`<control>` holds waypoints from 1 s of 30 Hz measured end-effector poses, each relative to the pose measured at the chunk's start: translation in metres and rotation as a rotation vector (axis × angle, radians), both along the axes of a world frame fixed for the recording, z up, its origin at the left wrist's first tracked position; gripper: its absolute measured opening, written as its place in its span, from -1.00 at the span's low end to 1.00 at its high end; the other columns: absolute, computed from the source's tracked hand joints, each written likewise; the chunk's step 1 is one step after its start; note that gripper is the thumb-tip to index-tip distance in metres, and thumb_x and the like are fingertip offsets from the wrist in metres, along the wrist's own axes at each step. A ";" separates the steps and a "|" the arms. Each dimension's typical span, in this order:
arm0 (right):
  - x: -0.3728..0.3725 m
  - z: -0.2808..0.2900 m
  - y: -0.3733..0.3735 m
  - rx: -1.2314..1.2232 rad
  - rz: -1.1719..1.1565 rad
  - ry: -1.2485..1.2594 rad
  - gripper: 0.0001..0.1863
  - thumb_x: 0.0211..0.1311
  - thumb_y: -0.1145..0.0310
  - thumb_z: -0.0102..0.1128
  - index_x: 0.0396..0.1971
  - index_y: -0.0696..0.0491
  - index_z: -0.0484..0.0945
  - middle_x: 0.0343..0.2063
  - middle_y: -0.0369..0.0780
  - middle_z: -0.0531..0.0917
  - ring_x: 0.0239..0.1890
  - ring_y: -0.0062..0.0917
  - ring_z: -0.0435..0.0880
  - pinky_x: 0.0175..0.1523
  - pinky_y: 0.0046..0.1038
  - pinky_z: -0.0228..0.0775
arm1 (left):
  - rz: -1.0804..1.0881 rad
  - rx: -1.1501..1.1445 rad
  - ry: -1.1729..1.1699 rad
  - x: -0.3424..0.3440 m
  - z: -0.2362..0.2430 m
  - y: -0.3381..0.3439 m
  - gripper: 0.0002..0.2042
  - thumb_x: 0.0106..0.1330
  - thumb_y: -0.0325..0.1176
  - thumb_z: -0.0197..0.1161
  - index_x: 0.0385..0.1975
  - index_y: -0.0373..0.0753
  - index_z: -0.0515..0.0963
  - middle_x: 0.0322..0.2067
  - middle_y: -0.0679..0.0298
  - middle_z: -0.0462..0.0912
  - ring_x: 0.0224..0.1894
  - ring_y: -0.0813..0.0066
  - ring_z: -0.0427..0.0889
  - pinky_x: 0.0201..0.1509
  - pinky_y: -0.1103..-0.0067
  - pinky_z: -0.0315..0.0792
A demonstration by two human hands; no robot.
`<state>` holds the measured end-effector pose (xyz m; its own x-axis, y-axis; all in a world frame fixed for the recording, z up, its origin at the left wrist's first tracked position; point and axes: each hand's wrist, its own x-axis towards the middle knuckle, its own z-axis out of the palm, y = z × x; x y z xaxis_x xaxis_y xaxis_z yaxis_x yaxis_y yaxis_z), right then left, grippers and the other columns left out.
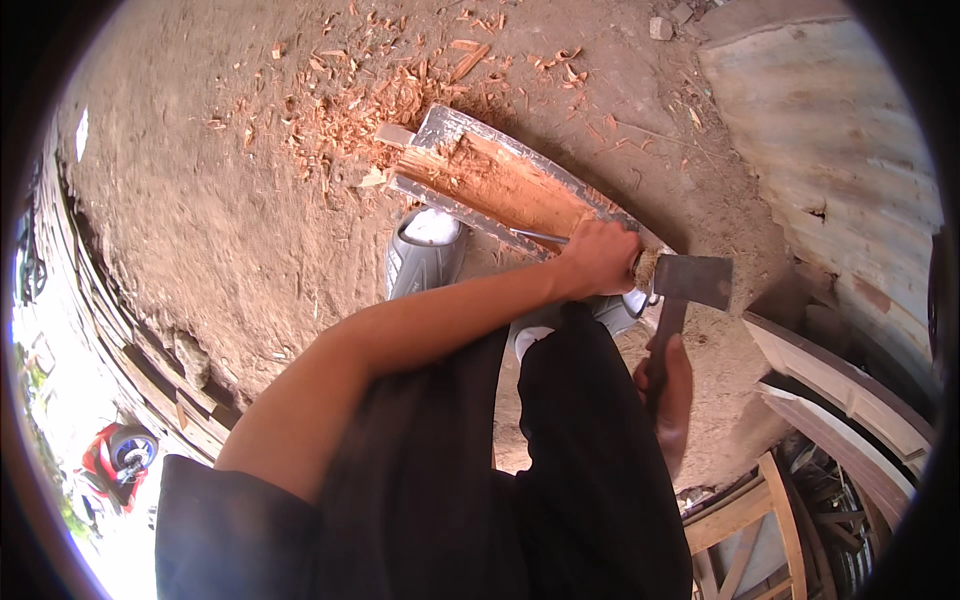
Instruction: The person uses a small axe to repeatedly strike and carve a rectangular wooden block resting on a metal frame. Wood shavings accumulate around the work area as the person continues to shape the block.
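Observation:
A long, curved piece of wood lies on the dirt in front of me, worn pale paint along its edges and fresh reddish wood bared in its hollow. My left hand is closed around the handle of a chisel, whose metal shaft points left over the near side of the hollow. The chisel's frayed butt sticks out on the right of that fist. Close beside it is the dark, blocky head of a mallet. My right hand, partly blurred, grips the mallet's handle below the head.
Reddish shavings are scattered beyond the wood's far end. My grey shoe stands against its near side. Corrugated metal sheeting rises at the right. Curved boards and a wooden frame are at the lower right; a red motorcycle stands far left.

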<state>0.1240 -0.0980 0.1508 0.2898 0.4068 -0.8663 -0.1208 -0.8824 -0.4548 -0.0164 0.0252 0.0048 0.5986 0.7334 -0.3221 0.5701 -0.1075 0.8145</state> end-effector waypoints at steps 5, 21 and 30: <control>0.022 0.004 -0.001 0.105 -0.129 0.095 -0.45 0.49 -0.26 -0.09 -0.10 0.00 0.39 -0.67 -0.33 0.36 -0.75 -0.62 0.33 -0.66 -0.50 0.20 | 0.015 0.028 0.046 0.002 -0.006 -0.001 -0.72 -0.04 -0.21 0.44 -0.37 -0.25 0.72 -0.30 -0.04 0.72 -0.16 -0.01 0.75 -0.04 0.22 0.62; 0.012 0.024 -0.012 0.016 -0.181 0.206 -0.53 0.50 -0.13 0.05 -0.05 0.03 0.45 -0.65 -0.36 0.39 -0.71 -0.69 0.30 -0.60 -0.63 0.16 | -0.160 0.061 0.071 -0.004 -0.006 -0.012 -0.64 -0.01 -0.13 0.51 -0.31 -0.26 0.72 -0.31 0.02 0.75 -0.16 0.05 0.77 -0.05 0.26 0.63; 0.014 0.024 -0.023 0.010 -0.169 0.180 -0.53 0.48 -0.13 0.09 -0.12 0.03 0.48 -0.66 -0.35 0.41 -0.66 -0.70 0.38 -0.56 -0.66 0.17 | -0.159 0.092 0.070 -0.004 -0.006 -0.016 -0.71 0.01 -0.17 0.47 -0.37 -0.26 0.71 -0.36 0.02 0.74 -0.22 0.04 0.77 -0.09 0.25 0.63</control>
